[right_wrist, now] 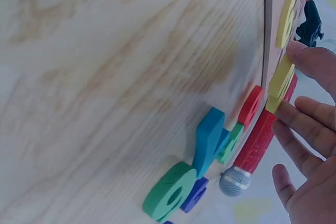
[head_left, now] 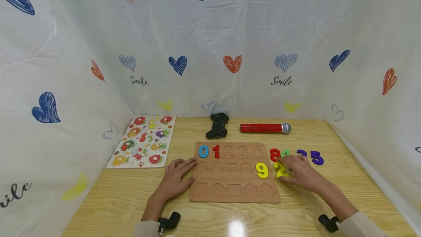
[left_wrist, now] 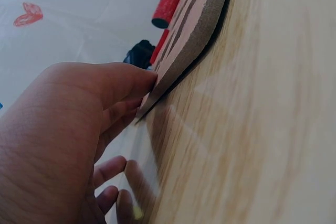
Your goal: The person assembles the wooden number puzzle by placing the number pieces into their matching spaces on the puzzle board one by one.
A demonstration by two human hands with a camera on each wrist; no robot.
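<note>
A brown wooden number board (head_left: 236,197) lies in the middle of the table with shaped recesses. A blue 0 (head_left: 200,152) and a red 1 (head_left: 216,152) sit in its top row, and a yellow 9 (head_left: 266,171) is at the right of the middle row. The left hand (head_left: 175,180) touches the board's left edge with thumb and fingers extended. Just off the right edge, the right hand (head_left: 304,175) pinches a yellow 2 (right_wrist: 281,85) between thumb and fingers, tilted in the right wrist view.
Beside the right hand lie a red 8 (head_left: 275,155), a purple 5 (head_left: 317,158), a teal piece (right_wrist: 206,140) and a green piece (right_wrist: 156,195). Behind the board are a black game controller (head_left: 217,125) and a red microphone (head_left: 261,128). A fruit-picture board (head_left: 141,142) lies left.
</note>
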